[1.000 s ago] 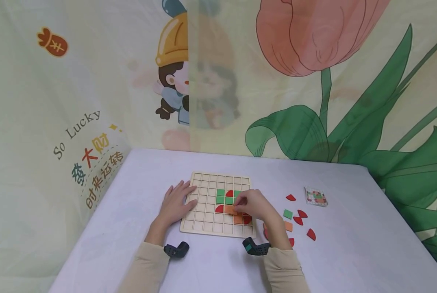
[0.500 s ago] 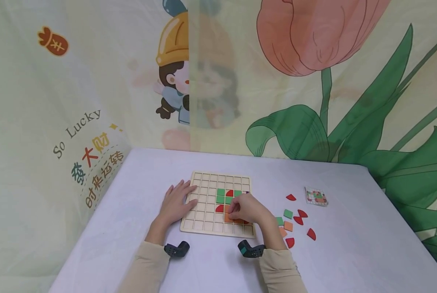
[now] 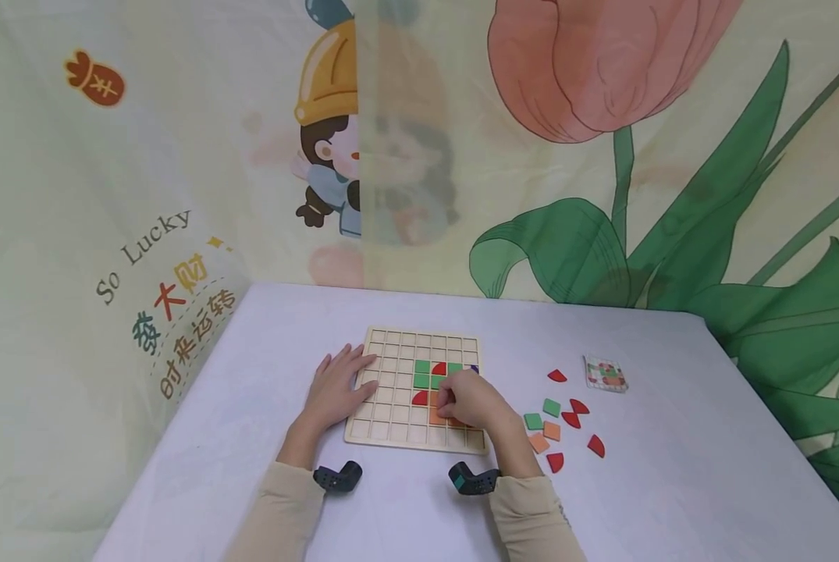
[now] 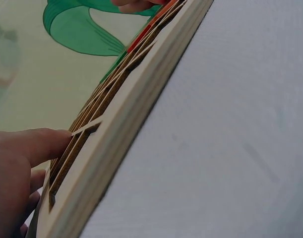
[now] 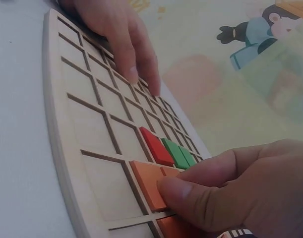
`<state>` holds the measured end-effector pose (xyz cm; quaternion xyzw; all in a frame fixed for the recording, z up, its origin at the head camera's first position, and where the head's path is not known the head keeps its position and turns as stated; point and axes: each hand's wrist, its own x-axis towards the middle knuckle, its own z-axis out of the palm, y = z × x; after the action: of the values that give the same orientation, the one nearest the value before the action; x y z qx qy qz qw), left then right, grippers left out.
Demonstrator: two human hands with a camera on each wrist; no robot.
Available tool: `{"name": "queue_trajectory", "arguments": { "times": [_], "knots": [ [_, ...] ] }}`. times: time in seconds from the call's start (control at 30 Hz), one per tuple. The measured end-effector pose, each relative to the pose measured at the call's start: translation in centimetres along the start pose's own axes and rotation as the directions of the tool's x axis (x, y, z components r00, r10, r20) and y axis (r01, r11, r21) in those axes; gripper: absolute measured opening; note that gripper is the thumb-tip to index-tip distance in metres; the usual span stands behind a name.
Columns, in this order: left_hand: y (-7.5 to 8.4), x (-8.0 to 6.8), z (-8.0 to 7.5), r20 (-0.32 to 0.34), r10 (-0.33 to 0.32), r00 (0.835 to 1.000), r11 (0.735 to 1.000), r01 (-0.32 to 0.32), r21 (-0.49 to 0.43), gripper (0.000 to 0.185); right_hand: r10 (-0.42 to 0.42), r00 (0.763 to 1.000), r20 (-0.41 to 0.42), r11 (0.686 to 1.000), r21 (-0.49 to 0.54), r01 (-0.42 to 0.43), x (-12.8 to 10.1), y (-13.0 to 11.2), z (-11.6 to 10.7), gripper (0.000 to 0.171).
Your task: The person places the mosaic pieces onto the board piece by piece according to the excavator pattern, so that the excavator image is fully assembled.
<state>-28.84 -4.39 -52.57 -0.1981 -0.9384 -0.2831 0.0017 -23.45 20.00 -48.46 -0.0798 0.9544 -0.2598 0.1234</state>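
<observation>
A wooden grid board (image 3: 391, 367) lies on the white table. Green tiles (image 3: 422, 367), red quarter-round tiles (image 3: 420, 399) and orange tiles sit in its right cells. My left hand (image 3: 336, 384) lies flat with straight fingers on the board's left edge; its fingers (image 5: 122, 44) show at the far side in the right wrist view. My right hand (image 3: 443, 403) is over the board's lower right cells. There its thumb and curled fingers pinch an orange square tile (image 5: 147, 182) that lies low in a cell, next to a red tile (image 5: 156, 147) and green tiles (image 5: 178, 152).
Loose tiles lie on the table right of the board: green squares (image 3: 551, 407), orange squares (image 3: 551, 430) and red quarter-rounds (image 3: 596, 446). A small pattern card (image 3: 605, 374) lies beyond them. Printed curtains close off the back and left sides.
My right hand has shifted a little left and nearer on the board, bringing the orange tile down into a cell. This uncovered more loose tiles. My left hand has stayed put.
</observation>
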Motion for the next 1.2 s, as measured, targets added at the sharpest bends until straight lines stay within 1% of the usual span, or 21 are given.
{"name": "queue_trajectory", "arguments": {
  "times": [0.1,0.2,0.3,0.33,0.37,0.4,0.43,0.47,0.5,0.57,0.63,0.67,0.7,0.73,0.77,0.8,0.9,0.97,1.0,1.03,1.2],
  "knots": [
    [-0.1,-0.1,-0.1,-0.002,0.000,1.000,1.000,0.000,-0.003,0.052,0.008,1.000,-0.001,1.000,-0.008,-0.008,0.1,-0.3,0.1,0.020],
    [-0.2,-0.1,0.0,-0.003,-0.003,1.000,1.000,0.003,-0.009,0.053,-0.007,1.000,-0.001,1.000,0.005,0.007,0.1,-0.1,-0.1,0.019],
    [-0.3,-0.3,0.1,-0.001,-0.008,1.000,1.000,0.008,-0.014,0.053,-0.001,1.000,-0.016,0.999,0.054,0.002,0.1,1.4,-0.9,0.011],
    [-0.3,-0.3,0.1,0.000,-0.010,1.000,1.000,0.010,-0.020,0.053,0.020,0.999,-0.038,0.997,0.075,-0.017,-0.1,2.2,-1.3,0.008],
    [-0.3,-0.3,0.2,0.002,-0.012,1.000,1.000,0.012,-0.024,0.053,0.048,0.996,-0.073,0.995,0.092,-0.041,-0.4,3.0,-1.9,0.004],
    [-0.3,-0.3,0.2,0.002,-0.012,1.000,0.999,0.012,-0.029,0.053,0.085,0.990,-0.114,0.992,0.106,-0.073,-0.7,4.0,-2.5,0.004],
    [-0.3,-0.3,0.3,0.002,-0.010,1.000,1.000,0.011,-0.028,0.053,0.134,0.978,-0.162,0.986,0.119,-0.115,-1.2,5.1,-3.2,0.008],
    [-0.3,-0.2,0.3,0.002,-0.010,1.000,1.000,0.010,-0.029,0.053,0.179,0.959,-0.219,0.980,0.128,-0.154,-1.8,6.2,-3.9,0.013],
    [-0.3,-0.2,0.3,0.001,-0.009,1.000,1.000,0.009,-0.029,0.053,0.224,0.935,-0.275,0.972,0.136,-0.192,-2.4,7.3,-4.5,0.018],
    [-0.2,-0.1,0.4,0.002,-0.005,1.000,1.000,0.005,-0.020,0.053,0.315,0.875,-0.369,0.949,0.153,-0.277,-3.6,9.6,-5.4,0.025],
    [-0.1,0.0,0.4,0.001,-0.001,1.000,1.000,0.001,-0.009,0.053,0.392,0.821,-0.416,0.920,0.188,-0.344,-4.6,11.5,-5.9,0.032],
    [-0.1,0.0,0.3,0.001,-0.002,1.000,1.000,0.002,-0.009,0.053,0.423,0.801,-0.424,0.906,0.208,-0.369,-5.0,12.2,-6.0,0.035],
    [-0.1,0.0,0.3,-0.002,-0.001,1.000,1.000,0.001,-0.011,0.053,0.449,0.786,-0.424,0.893,0.225,-0.390,-5.2,12.9,-6.0,0.038],
    [0.0,0.0,0.3,-0.006,0.001,1.000,1.000,-0.001,-0.012,0.053,0.465,0.779,-0.421,0.885,0.229,-0.404,-5.4,13.5,-5.9,0.041],
    [0.0,0.0,0.3,-0.012,0.003,1.000,1.000,-0.003,-0.015,0.053,0.470,0.779,-0.414,0.883,0.226,-0.412,-5.5,14.0,-5.9,0.043],
    [0.0,0.0,0.4,-0.021,0.008,1.000,1.000,-0.008,-0.018,0.052,0.468,0.791,-0.394,0.884,0.212,-0.417,-5.6,14.3,-5.7,0.045],
    [0.0,-0.1,0.4,-0.053,0.020,0.998,1.000,-0.021,-0.023,0.050,0.429,0.824,-0.370,0.901,0.109,-0.420,-5.5,15.0,-5.3,0.047],
    [0.0,-0.1,0.5,-0.067,0.024,0.997,0.999,-0.026,-0.025,0.050,0.407,0.837,-0.364,0.907,0.057,-0.416,-5.4,15.0,-5.1,0.046],
    [-0.1,-0.1,0.5,-0.072,0.027,0.997,0.999,-0.029,-0.024,0.050,0.400,0.839,-0.369,0.909,0.042,-0.415,-5.3,14.9,-5.1,0.045],
    [-0.1,-0.1,0.5,-0.068,0.023,0.997,0.999,-0.024,-0.026,0.050,0.399,0.835,-0.378,0.909,0.047,-0.414,-5.2,14.7,-5.0,0.043],
    [-0.1,0.0,0.3,-0.022,0.000,1.000,1.000,0.000,-0.017,0.052,0.421,0.814,-0.400,0.905,0.126,-0.406,-4.9,13.9,-4.8,0.036]
  ]
}}
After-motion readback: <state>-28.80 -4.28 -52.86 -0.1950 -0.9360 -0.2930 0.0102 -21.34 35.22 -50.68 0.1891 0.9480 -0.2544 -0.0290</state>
